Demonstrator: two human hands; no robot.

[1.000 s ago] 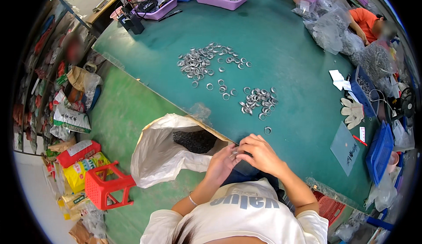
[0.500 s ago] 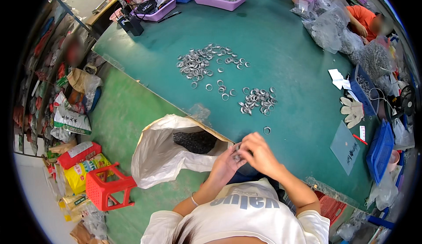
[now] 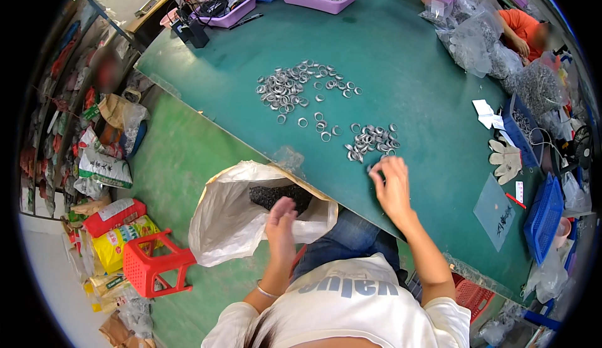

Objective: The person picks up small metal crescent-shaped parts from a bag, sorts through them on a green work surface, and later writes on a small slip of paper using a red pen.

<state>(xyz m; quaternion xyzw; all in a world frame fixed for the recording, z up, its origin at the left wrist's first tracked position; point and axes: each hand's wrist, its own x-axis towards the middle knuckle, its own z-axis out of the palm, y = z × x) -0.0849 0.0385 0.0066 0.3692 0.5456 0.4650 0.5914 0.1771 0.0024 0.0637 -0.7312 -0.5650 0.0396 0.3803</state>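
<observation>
My left hand [image 3: 281,229] is over the near side of the mouth of a white woven sack [image 3: 216,222], fingers loosely bent and nothing seen in them. Inside the sack lies a heap of small dark pieces [image 3: 263,197], too fine to tell apart. On the green table my right hand [image 3: 394,188] reaches to the near edge of a small pile of grey metal rings [image 3: 373,140]. Its thumb and fingers close on a ring [image 3: 369,168], which shows only as a grey bit at the fingertips. Beyond lies a larger, scattered pile of rings [image 3: 285,88].
Purple tub of metal parts [image 3: 320,6] stands at the far edge. Right: a work glove [image 3: 505,158], a sheet [image 3: 493,213], a blue basket [image 3: 542,216] and bagged parts [image 3: 470,50], with a person in orange [image 3: 523,28] behind. A red stool [image 3: 150,263] stands on the floor at left.
My hands, together near the table edge before, have parted. The left has moved left over the sack; the right has moved forward to the small pile. The lone ring near it no longer shows.
</observation>
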